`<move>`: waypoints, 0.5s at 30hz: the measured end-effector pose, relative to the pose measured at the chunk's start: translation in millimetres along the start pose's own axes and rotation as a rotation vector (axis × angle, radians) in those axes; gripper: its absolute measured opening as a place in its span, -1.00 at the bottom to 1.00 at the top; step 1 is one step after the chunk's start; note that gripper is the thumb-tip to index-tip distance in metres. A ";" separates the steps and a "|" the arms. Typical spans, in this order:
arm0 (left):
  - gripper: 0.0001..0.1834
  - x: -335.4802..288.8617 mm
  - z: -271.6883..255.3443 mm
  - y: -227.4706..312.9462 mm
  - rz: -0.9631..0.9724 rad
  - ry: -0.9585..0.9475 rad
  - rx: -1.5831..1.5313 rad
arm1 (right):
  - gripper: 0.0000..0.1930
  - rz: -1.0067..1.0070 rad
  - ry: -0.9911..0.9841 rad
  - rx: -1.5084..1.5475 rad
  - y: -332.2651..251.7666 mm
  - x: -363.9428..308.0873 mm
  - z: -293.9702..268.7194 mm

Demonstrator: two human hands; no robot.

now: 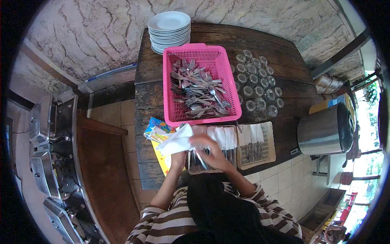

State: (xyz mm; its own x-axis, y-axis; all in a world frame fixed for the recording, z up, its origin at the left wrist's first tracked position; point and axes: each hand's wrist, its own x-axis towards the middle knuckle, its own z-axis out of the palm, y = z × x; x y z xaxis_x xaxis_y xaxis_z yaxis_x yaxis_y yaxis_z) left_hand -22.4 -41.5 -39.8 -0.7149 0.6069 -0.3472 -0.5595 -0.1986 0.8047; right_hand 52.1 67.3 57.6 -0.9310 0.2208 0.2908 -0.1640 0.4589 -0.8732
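A white paper napkin [177, 141] rests in my left hand [179, 159], whose fingers are closed beneath it and mostly hidden by it. Fork tines show just past its upper edge; whether the fork lies in the napkin, I cannot tell. My right hand [209, 151] is slightly blurred, its fingers apart and the fingertips against the napkin's right edge. Below that hand is a basket [230, 163] holding cutlery and white napkins. Beside it stands a cream basket [269, 143] with napkin-wrapped cutlery. A pink plastic basket [172, 118] heaped with loose forks and spoons [195, 87] sits just beyond my hands.
White plates [169, 21] are stacked at the table's far left. Several upturned glasses [256, 79] stand right of the pink basket. Yellow and blue packets [160, 153] lie by my left hand. A large steel pot [323, 131] is at right; metal chafing dishes [44, 166] line the left counter.
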 end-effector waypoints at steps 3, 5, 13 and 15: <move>-0.53 -2.5 8.7 7.4 -0.079 0.050 -0.012 | -0.73 0.246 0.314 0.114 33.2 -0.7 4.1; -0.55 -4.3 11.8 9.5 0.012 -0.007 0.106 | -0.73 0.305 0.260 0.136 46.2 0.7 5.8; -0.57 -1.4 10.6 14.7 0.134 0.001 0.443 | -0.79 0.400 0.246 0.188 58.5 10.0 -5.5; -0.58 2.6 5.4 12.3 0.202 -0.001 0.460 | -0.80 0.385 0.252 0.229 53.2 13.9 -7.4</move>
State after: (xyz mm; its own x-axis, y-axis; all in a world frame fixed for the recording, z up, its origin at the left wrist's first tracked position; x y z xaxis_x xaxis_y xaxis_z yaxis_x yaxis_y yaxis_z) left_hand -28.9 -38.2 -28.1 -0.7894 0.5920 -0.1625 -0.1669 0.0477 0.9848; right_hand 32.9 101.1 18.1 -0.8353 0.5498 -0.0080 0.0815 0.1093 -0.9907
